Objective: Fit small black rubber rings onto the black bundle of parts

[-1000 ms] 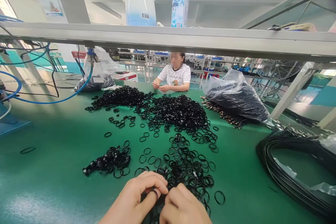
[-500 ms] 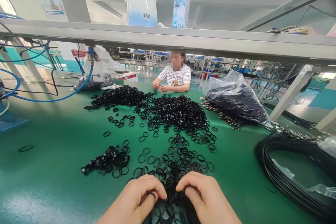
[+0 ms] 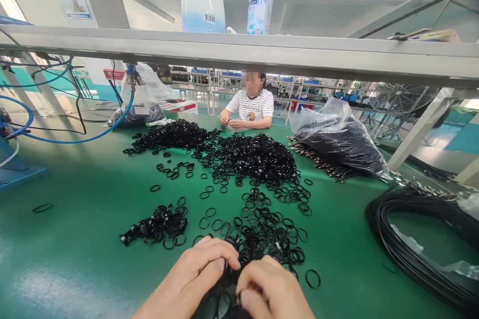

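My left hand (image 3: 194, 274) and my right hand (image 3: 271, 291) sit close together at the bottom edge, fingers curled and pinching into a heap of small black rubber rings (image 3: 264, 232) on the green table (image 3: 82, 254). Black rings show between the fingertips of both hands. A smaller clump of black rings (image 3: 157, 225) lies just left of my left hand. A much larger pile of black rings (image 3: 247, 154) spreads across the middle of the table farther off.
A person in a striped shirt (image 3: 250, 107) works across the table. A clear bag of black parts (image 3: 342, 142) lies at the right, coiled black cable (image 3: 415, 254) at the near right. Blue hoses (image 3: 75, 139) hang at left under a metal shelf (image 3: 239, 55).
My right hand drew back from the heap and came in beside my left hand; both now pinch rings together low in the view. The view shifted slightly.
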A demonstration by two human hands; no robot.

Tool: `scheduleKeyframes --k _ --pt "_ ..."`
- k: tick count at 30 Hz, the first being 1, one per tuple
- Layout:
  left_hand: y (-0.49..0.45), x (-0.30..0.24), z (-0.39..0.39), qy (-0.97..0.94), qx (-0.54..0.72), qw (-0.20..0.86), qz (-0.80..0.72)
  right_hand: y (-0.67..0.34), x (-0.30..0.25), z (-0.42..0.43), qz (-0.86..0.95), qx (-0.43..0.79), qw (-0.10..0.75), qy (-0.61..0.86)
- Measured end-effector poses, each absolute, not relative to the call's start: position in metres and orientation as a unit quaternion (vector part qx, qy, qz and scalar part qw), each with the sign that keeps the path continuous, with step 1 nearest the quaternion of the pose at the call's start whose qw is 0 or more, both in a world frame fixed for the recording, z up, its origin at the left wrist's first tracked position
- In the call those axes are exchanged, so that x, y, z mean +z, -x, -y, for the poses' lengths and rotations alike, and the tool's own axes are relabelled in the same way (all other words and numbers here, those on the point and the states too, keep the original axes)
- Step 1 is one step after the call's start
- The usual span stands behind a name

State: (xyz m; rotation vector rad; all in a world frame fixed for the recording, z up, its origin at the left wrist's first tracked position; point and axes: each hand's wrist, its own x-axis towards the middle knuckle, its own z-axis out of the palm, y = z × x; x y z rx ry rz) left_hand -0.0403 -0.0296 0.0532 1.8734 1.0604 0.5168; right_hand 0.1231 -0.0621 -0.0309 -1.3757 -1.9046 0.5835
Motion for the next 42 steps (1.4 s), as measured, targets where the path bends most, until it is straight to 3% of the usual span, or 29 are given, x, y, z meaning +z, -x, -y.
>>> scheduleKeyframes --k 2,4,8,15,18,22,25,27,34,38,42 --pt "0.038 0.048 0.028 -0.755 0.195 0.443 -0.442 -0.139 -0.010 0.057 0.670 0.355 0.367 0.539" --pt "0.038 0.042 0.026 -0.758 0.188 0.430 -0.453 -0.151 0.006 0.057 0.638 0.386 0.379 0.549" --pt "0.040 0.038 0.024 -0.753 0.221 0.432 -0.445 -0.156 0.015 0.062 0.727 0.225 0.393 0.516" --pt "0.042 0.049 0.026 -0.724 0.233 0.479 -0.438 -0.133 -0.020 0.068 0.800 0.081 0.279 0.525" --pt "0.040 0.048 0.027 -0.731 0.222 0.461 -0.451 -0.134 -0.016 0.065 0.773 0.138 0.305 0.538" --pt "0.037 0.041 0.027 -0.735 0.215 0.447 -0.462 -0.143 -0.003 0.058 0.646 0.364 0.394 0.543" --pt "0.033 0.031 0.027 -0.716 0.209 0.505 -0.434 -0.145 -0.003 0.055 0.534 0.505 0.458 0.501" --pt "0.030 0.022 0.028 -0.690 0.226 0.550 -0.413 -0.144 -0.005 0.054 0.510 0.529 0.478 0.482" --pt "0.028 0.007 0.026 -0.595 0.270 0.635 -0.412 -0.147 0.006 0.055 0.581 0.378 0.483 0.535" --pt "0.030 0.004 0.023 -0.562 0.283 0.677 -0.383 -0.147 0.004 0.054 0.591 0.401 0.506 0.484" --pt "0.026 0.004 0.026 -0.410 0.302 0.808 -0.298 -0.145 -0.004 0.052 0.591 0.409 0.526 0.454"
